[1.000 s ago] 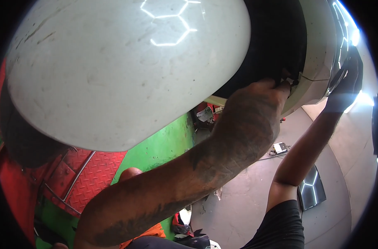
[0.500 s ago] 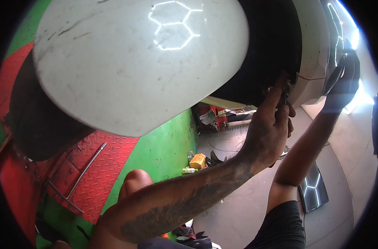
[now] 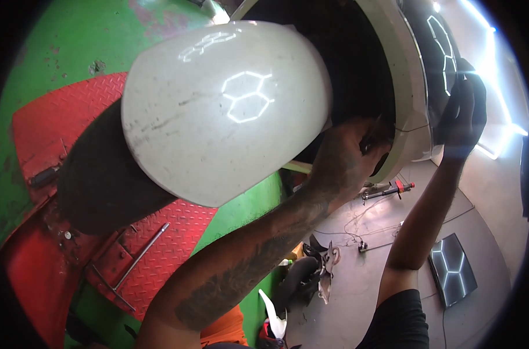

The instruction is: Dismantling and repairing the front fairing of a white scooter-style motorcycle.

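Note:
A scuffed white fender (image 3: 218, 110) covers a dark tyre (image 3: 99, 174), apparently the front wheel of a scooter or motorcycle. Behind it is a black recess (image 3: 357, 64) bordered by a pale body panel (image 3: 408, 93). My left hand (image 3: 349, 148) reaches into this recess, fingers bent and pressed together beside the panel's lower inner edge. Whatever they grip is hidden in shadow. A thin dark line (image 3: 413, 129) crosses the panel close by. On the panel's outer side, my right hand (image 3: 465, 113) lies against the glossy dark surface (image 3: 442, 52), fingers stretched upward, seen dark against glare.
The wheel stands on a red tread-plate platform (image 3: 189, 232) with a metal bar (image 3: 142, 256) on it. Green floor (image 3: 78, 46) surrounds the platform. At the right lie a dark flat panel (image 3: 453, 270), cables, a red-and-black tool (image 3: 401, 189) and loose dark parts (image 3: 302, 279).
My view has shifted, so the fender looks smaller and more floor shows. My left hand has moved further into the recess, its fingers now more bent. The right hand stays against the panel's outer side.

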### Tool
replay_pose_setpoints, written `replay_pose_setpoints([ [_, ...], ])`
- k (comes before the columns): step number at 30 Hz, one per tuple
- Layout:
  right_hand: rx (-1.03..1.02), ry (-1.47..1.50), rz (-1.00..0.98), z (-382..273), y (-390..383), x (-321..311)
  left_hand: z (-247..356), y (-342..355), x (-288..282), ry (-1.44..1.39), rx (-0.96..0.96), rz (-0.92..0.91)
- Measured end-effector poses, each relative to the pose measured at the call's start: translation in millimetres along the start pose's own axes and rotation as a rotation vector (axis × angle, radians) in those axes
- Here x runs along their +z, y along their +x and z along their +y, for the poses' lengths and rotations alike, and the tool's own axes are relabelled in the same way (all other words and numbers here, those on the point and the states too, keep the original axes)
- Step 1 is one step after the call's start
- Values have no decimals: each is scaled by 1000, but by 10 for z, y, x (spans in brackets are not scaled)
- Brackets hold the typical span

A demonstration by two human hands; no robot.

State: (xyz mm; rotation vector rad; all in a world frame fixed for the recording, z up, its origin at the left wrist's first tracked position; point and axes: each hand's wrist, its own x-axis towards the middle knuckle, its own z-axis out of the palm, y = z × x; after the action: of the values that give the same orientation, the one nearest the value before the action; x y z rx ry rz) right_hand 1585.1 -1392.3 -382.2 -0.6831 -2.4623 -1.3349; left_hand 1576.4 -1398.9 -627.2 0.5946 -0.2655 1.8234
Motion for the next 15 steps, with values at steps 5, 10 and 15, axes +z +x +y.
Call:
replay_pose_setpoints([
  [5,-49,58,42,-31,23,51,371,92,-163,-27,-427,-135],
  [10,41,116,-20,-178,-12,57,113,-58,-169,-93,-348,-146],
  [15,43,44,-19,-144,-30,0,37,-143,38,-465,-434,-23],
])
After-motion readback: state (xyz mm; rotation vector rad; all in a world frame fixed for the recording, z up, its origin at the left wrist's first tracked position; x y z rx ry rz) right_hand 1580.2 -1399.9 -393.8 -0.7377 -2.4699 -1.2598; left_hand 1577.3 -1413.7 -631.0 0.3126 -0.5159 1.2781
